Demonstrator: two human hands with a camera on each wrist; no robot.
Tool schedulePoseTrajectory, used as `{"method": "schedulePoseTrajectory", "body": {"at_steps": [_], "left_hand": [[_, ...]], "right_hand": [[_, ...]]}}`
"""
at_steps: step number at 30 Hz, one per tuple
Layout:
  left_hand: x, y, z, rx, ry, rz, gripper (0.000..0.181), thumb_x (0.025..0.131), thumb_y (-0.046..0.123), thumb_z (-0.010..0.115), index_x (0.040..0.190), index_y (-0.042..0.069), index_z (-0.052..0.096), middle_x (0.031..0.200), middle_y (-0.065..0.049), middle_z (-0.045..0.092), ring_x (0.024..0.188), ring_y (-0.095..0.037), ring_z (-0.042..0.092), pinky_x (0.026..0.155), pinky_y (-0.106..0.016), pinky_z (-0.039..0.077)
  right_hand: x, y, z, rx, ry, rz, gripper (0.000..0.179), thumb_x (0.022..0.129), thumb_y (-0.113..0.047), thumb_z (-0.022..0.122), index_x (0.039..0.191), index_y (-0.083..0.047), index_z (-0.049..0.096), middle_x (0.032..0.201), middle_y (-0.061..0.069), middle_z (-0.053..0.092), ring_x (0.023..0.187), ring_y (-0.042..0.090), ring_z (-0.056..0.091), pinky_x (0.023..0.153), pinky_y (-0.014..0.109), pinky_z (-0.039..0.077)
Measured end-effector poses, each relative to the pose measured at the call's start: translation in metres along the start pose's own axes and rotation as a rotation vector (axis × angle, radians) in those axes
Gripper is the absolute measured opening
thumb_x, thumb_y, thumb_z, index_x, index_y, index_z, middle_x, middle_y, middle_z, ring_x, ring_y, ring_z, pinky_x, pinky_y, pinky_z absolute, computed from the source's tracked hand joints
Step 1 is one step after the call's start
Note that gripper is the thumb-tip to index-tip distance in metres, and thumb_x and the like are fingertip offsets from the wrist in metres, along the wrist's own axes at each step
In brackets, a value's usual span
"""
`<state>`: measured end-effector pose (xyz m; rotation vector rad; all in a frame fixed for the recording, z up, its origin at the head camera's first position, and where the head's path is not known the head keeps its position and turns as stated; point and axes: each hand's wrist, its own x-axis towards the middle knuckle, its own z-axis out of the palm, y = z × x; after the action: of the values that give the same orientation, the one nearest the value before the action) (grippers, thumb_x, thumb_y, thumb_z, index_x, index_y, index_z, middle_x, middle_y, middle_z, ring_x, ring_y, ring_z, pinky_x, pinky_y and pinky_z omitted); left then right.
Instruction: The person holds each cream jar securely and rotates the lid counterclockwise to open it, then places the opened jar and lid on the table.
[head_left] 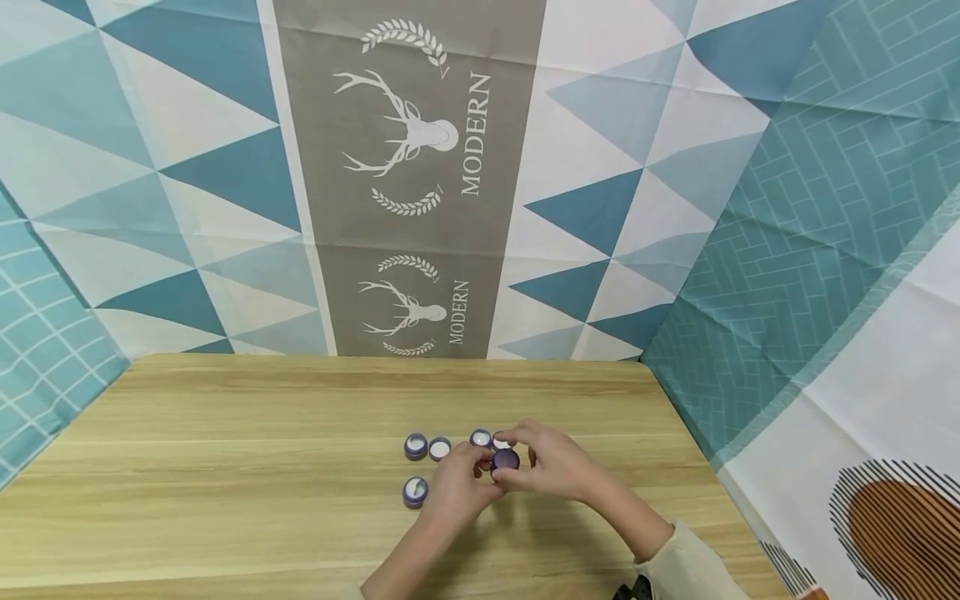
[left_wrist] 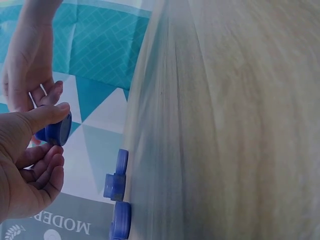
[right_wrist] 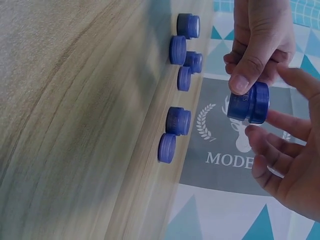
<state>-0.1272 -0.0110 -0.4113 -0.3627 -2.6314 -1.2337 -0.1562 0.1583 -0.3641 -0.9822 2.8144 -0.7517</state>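
Observation:
A small purple screw-top jar is held up over the table between both hands. My left hand pinches it, its thumb pressed on one side in the right wrist view. The right hand is spread loosely around the other end; a fingertip touches the jar's side and the upper digit stands off it. On the table beyond the hands are open purple jars with white inside, each near a loose lid. One lid lies with its white lining up, next to a jar.
Another jar stands left of my left hand, and one more sits just behind the fingers. The wooden table ends at a patterned cloth backdrop, which also hangs along the right side.

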Motion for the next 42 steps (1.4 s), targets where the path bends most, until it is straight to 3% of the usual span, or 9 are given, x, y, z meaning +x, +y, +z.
{"method": "schedulePoseTrajectory", "body": {"at_steps": [6, 11, 17, 23, 29, 37, 42], "left_hand": [[0.0, 0.0004, 0.0002, 0.003, -0.003, -0.004, 0.02, 0.068, 0.022, 0.08, 0.082, 0.013, 0.07, 0.078, 0.001, 0.06, 0.072, -0.009, 0.051, 0.061, -0.018, 0.043], [-0.0006, -0.0004, 0.0015, 0.009, 0.013, 0.013, 0.017, 0.067, 0.021, 0.08, 0.077, 0.014, 0.068, 0.076, 0.001, 0.06, 0.071, -0.008, 0.052, 0.061, -0.017, 0.044], [-0.0006, -0.0005, 0.001, 0.002, 0.009, 0.007, 0.024, 0.066, 0.019, 0.08, 0.086, 0.01, 0.07, 0.079, 0.001, 0.061, 0.072, -0.008, 0.053, 0.063, -0.018, 0.046], [-0.0014, 0.0012, -0.0019, -0.012, -0.032, -0.04, 0.023, 0.069, 0.026, 0.081, 0.083, 0.014, 0.068, 0.081, 0.004, 0.06, 0.074, -0.01, 0.052, 0.063, -0.019, 0.044], [-0.0024, 0.0, -0.0016, -0.013, -0.021, -0.015, 0.024, 0.069, 0.027, 0.081, 0.083, 0.013, 0.068, 0.079, 0.002, 0.06, 0.073, -0.01, 0.053, 0.063, -0.018, 0.044], [-0.0008, -0.0018, 0.0012, -0.015, 0.012, 0.022, 0.022, 0.067, 0.018, 0.079, 0.086, 0.009, 0.07, 0.08, 0.0, 0.061, 0.073, -0.009, 0.054, 0.063, -0.018, 0.046], [0.0002, -0.0016, 0.0015, -0.014, 0.007, 0.006, 0.021, 0.067, 0.021, 0.081, 0.082, 0.012, 0.069, 0.078, 0.0, 0.059, 0.071, -0.008, 0.051, 0.061, -0.017, 0.043]], "right_hand": [[0.0004, -0.0006, 0.0001, -0.027, 0.002, -0.012, 0.028, 0.082, -0.027, 0.07, 0.106, -0.013, 0.069, 0.096, -0.001, 0.06, 0.069, 0.011, 0.05, 0.057, 0.017, 0.041], [0.0008, 0.0, -0.0003, -0.039, -0.03, -0.042, 0.033, 0.081, -0.025, 0.069, 0.112, -0.013, 0.067, 0.099, -0.001, 0.059, 0.067, 0.007, 0.049, 0.056, 0.016, 0.042], [-0.0006, -0.001, -0.0007, -0.017, -0.008, -0.015, 0.047, 0.083, -0.043, 0.067, 0.119, -0.012, 0.063, 0.102, -0.002, 0.06, 0.063, 0.004, 0.046, 0.055, 0.017, 0.041], [-0.0003, -0.0023, -0.0014, -0.04, 0.012, -0.002, 0.032, 0.083, -0.033, 0.069, 0.106, -0.012, 0.068, 0.091, -0.005, 0.06, 0.067, 0.006, 0.048, 0.057, 0.017, 0.041], [0.0005, -0.0022, -0.0019, -0.037, -0.04, -0.036, 0.029, 0.081, -0.022, 0.069, 0.11, -0.016, 0.068, 0.097, -0.003, 0.06, 0.07, 0.009, 0.05, 0.058, 0.016, 0.042], [-0.0012, -0.0013, -0.0019, -0.007, -0.025, -0.013, 0.043, 0.083, -0.039, 0.067, 0.117, -0.012, 0.063, 0.104, -0.001, 0.06, 0.066, 0.006, 0.048, 0.057, 0.018, 0.042], [-0.0001, -0.0006, -0.002, -0.031, -0.001, -0.001, 0.033, 0.081, -0.03, 0.071, 0.109, -0.012, 0.067, 0.095, -0.003, 0.06, 0.068, 0.01, 0.049, 0.057, 0.017, 0.042]]}}
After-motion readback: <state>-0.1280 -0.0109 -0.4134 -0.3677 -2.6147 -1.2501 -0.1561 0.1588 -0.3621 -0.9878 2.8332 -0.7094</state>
